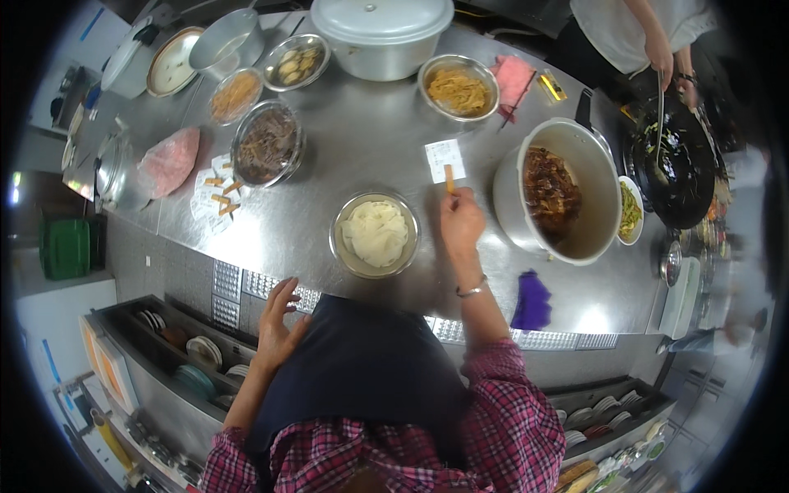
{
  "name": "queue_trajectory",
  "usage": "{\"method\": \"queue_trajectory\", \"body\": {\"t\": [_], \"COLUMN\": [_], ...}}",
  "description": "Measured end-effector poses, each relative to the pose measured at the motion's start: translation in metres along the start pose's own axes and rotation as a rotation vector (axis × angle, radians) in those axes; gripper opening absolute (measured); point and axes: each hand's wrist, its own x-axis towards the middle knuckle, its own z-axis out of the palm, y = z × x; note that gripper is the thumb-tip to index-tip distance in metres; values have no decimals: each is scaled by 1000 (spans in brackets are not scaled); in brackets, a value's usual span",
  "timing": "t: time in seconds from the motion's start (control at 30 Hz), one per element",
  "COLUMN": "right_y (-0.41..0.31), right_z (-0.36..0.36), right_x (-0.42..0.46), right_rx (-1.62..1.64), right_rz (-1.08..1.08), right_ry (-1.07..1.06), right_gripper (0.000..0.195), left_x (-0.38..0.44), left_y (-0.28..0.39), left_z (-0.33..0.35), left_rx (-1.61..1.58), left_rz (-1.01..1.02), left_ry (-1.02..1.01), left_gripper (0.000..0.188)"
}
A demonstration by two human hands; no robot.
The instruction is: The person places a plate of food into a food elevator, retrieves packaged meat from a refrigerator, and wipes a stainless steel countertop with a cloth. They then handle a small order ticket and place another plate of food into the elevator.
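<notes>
My right hand (461,222) pinches a wooden clothespin (449,178) that is clipped to a white paper slip (442,157) bearing writing. This is over the steel table, right of a metal bowl of pale, whitish food in folded sheets (376,233). Fingers apart and holding nothing, my left hand (281,320) hangs by the table's front edge. To the right, a large metal pot (508,197) lies tilted towards me with dark brown stewed food (550,194) inside. A purple cloth (531,301) lies at the front edge.
More slips with clothespins (217,196) lie left beside a pink plastic bag (172,161). Bowls of shredded dark food (268,143) and yellowish food (458,91) stand farther back, near a lidded pot (382,49). At right, another person's hand (659,60) holds a utensil in a black wok (675,197).
</notes>
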Motion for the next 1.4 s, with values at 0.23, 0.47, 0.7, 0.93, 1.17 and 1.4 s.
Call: {"method": "queue_trajectory", "body": {"t": [0.23,0.47,0.7,0.93,1.17,1.4], "right_y": [-48,-72,-83,-88,-90,-91], "right_z": [-61,-87,-105,-114,-119,-121], "right_x": [-4,-10,-15,-18,-14,-9], "right_rx": [94,171,239,276,283,296], "right_rz": [-127,-168,-185,-200,-230,-233], "right_ry": [-13,-19,-54,-73,-74,-80], "right_gripper": [11,12,14,16,16,17], "left_x": [36,83,145,168,174,178], "left_y": [21,54,109,136,139,140], "left_z": [10,25,39,54,57,59], "left_rx": [-75,-205,-411,-778,-805,-829], "left_rz": [102,94,29,-40,-5,-9], "left_ry": [11,3,-43,-40,-30,-26], "left_gripper": [41,26,29,25,13,12]}}
